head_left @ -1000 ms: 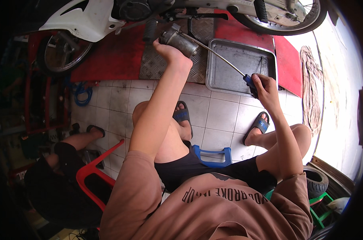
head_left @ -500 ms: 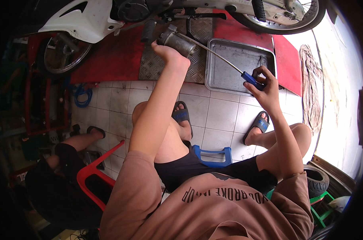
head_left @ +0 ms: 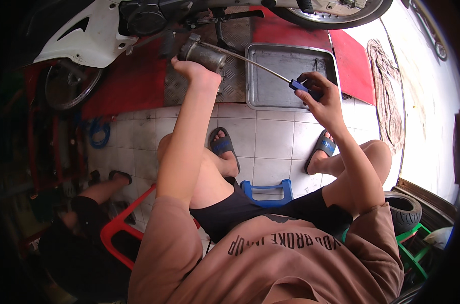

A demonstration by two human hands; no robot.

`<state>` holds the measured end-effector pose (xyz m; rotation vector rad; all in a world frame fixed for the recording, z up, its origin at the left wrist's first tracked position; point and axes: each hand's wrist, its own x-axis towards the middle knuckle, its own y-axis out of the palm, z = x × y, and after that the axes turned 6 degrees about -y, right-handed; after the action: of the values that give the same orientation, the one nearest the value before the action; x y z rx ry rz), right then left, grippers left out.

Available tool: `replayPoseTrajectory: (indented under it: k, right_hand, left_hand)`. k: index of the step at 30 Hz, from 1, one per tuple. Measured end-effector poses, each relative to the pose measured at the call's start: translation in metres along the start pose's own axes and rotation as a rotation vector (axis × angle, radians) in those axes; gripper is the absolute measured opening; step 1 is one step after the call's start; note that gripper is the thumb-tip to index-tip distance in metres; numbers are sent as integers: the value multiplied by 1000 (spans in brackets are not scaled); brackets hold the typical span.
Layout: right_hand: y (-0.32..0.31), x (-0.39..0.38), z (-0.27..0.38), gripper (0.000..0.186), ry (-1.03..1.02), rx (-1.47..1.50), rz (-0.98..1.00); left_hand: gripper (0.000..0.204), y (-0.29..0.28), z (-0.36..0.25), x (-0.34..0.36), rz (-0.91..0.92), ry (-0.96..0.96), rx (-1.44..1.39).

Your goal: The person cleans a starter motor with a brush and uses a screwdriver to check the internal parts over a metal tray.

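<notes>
L hand (head_left: 192,68) is closed round a grey metal cylinder (head_left: 203,52), far-centre, just under the white scooter (head_left: 93,35) & over the chequer plate (head_left: 187,86). R hand (head_left: 321,99) is clamped on the blue handle of a long screwdriver (head_left: 255,65); its thin shaft runs left & far into the cylinder's end.

Handling, by the look: cylinder is solid metal, probably heavy for its size, stiff, maybe greasy so could slip; best held round the body, as the L hand has it. Screwdriver is light & rigid, but the long shaft can flex or skid off, so grip the handle full-fist.

Around: grey metal tray (head_left: 290,76) right under the shaft, red mat (head_left: 351,66) far right, rag (head_left: 384,91) beyond it. Blue stool (head_left: 265,192) between the knees, near. Tyre (head_left: 404,210) near right, red stool (head_left: 121,233) & another person's leg (head_left: 101,190) near left. Scooter's underside crowds the cylinder.
</notes>
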<state>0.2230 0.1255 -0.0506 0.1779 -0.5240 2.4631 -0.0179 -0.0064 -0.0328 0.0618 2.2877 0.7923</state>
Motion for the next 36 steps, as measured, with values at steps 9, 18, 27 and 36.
replayPoseTrajectory:
  k: [9,18,27,36]
  right_hand:
    - [-10,1,6,40,60,-82,-2]
    - [-2,10,1,32,-125,-131,-62]
    - [-2,16,5,36,-64,-218,79]
    - [0,18,0,25,153,-141,158]
  left_hand:
    - [55,5,6,13,-2,48,7]
    - [50,3,-1,7,-137,88,27]
    - [52,6,-2,7,-114,26,-10]
    - [56,-4,-4,19,-2,56,9]
